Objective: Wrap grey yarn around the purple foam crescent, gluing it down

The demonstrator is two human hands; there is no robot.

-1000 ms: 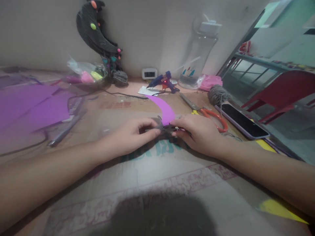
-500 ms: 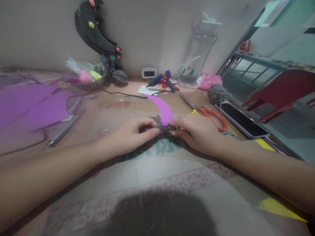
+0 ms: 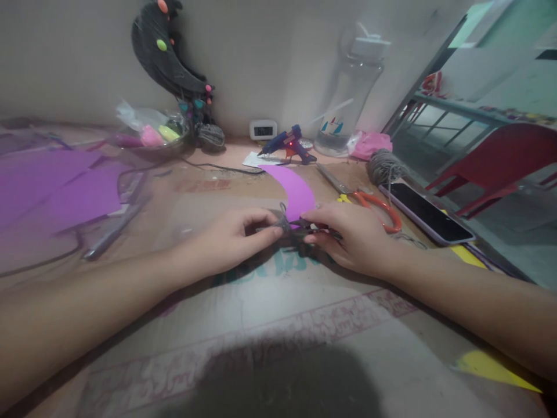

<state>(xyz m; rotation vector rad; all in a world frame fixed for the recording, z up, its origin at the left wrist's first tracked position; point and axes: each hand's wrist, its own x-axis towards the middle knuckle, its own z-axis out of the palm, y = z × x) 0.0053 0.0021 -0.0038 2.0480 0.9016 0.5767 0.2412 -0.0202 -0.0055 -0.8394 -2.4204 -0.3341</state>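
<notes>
A curved strip of purple paper (image 3: 297, 188) extends away from my fingers over the cardboard, its near end wrapped in dark grey yarn (image 3: 285, 224). My left hand (image 3: 256, 229) is closed in a pinch on the wrapped end, where a small loop of yarn sticks up. From the other side, my right hand (image 3: 337, 229) pinches with thumb and index finger at a dark grey strand beside the paper's near edge. Exactly how the strand runs between the right fingers is blurred.
Behind the paper stands a blue glue gun (image 3: 289, 144) with a lit red light. Orange-handled scissors (image 3: 378, 209), a yarn ball (image 3: 385, 167) and a phone (image 3: 430, 212) lie at right. Purple sheets (image 3: 56, 186) and a pen-like stick (image 3: 108, 232) lie left; a clear bottle (image 3: 350, 98) stands behind.
The purple strip has swung slightly to the right and more of its near part shows. My right fingertips have parted a little; the left hand has hardly moved.
</notes>
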